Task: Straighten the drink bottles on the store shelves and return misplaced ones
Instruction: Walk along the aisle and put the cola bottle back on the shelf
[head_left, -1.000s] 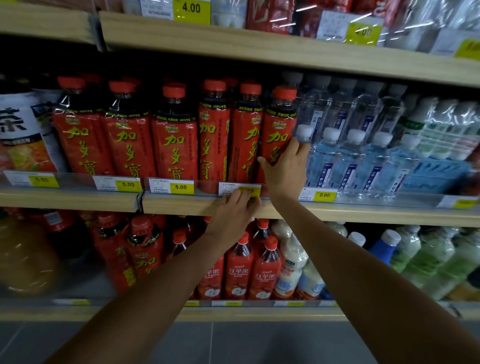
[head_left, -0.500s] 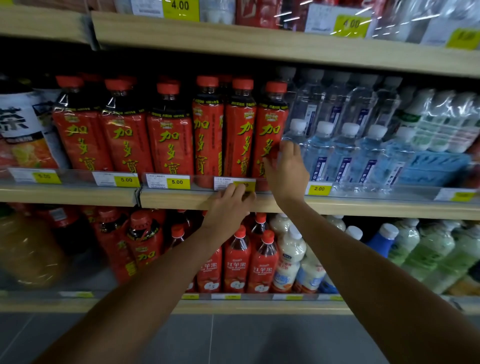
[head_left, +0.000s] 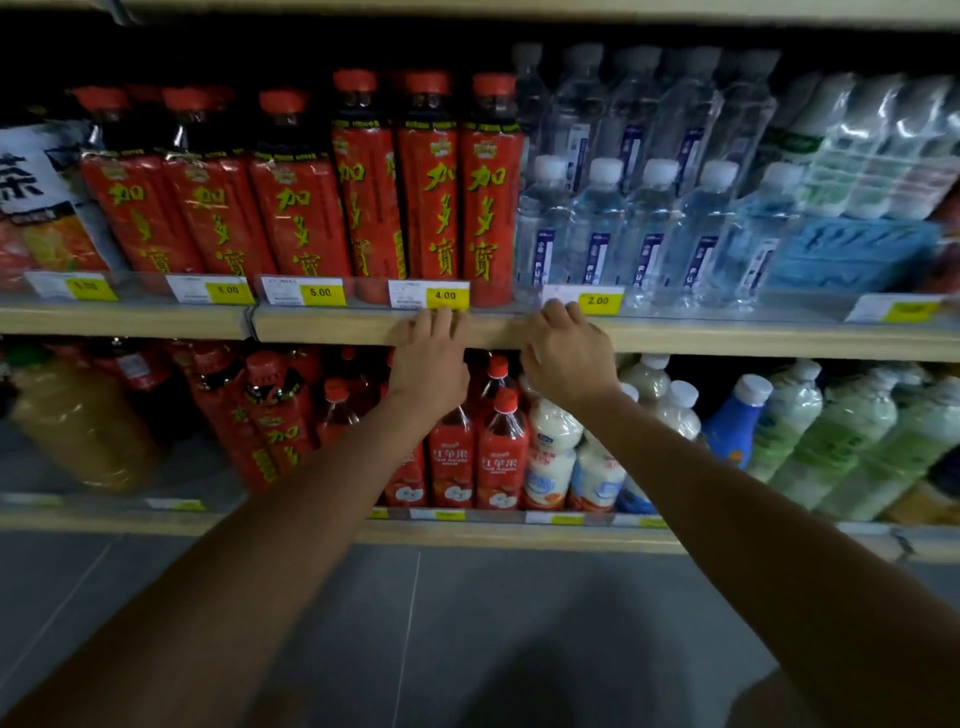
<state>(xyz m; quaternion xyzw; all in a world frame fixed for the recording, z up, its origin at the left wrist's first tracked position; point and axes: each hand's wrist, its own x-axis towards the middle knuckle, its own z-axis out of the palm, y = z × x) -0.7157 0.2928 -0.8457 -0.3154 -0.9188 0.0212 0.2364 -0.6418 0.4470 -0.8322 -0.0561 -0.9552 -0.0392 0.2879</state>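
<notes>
Tall red-labelled tea bottles (head_left: 491, 187) with red caps stand in a row on the middle shelf (head_left: 332, 328). Clear water bottles (head_left: 597, 234) stand right of them. My left hand (head_left: 428, 364) rests on the shelf's front edge below the 4.00 price tag (head_left: 430, 295), fingers together and holding nothing. My right hand (head_left: 566, 353) touches the same edge beside the 2.00 price tag (head_left: 597, 300), fingers curled and empty. Both hands are below the bottles and apart from them.
The lower shelf (head_left: 519, 538) holds small red bottles (head_left: 501, 457), white milk drinks (head_left: 550, 452), a blue bottle (head_left: 732, 431) and pale green bottles (head_left: 841, 452). Orange juice jugs (head_left: 78, 426) stand at the lower left. Grey floor tiles (head_left: 415, 623) lie below.
My right hand left the rightmost red bottle and dropped to the shelf edge. My left hand stayed at the edge. The view tilted down.
</notes>
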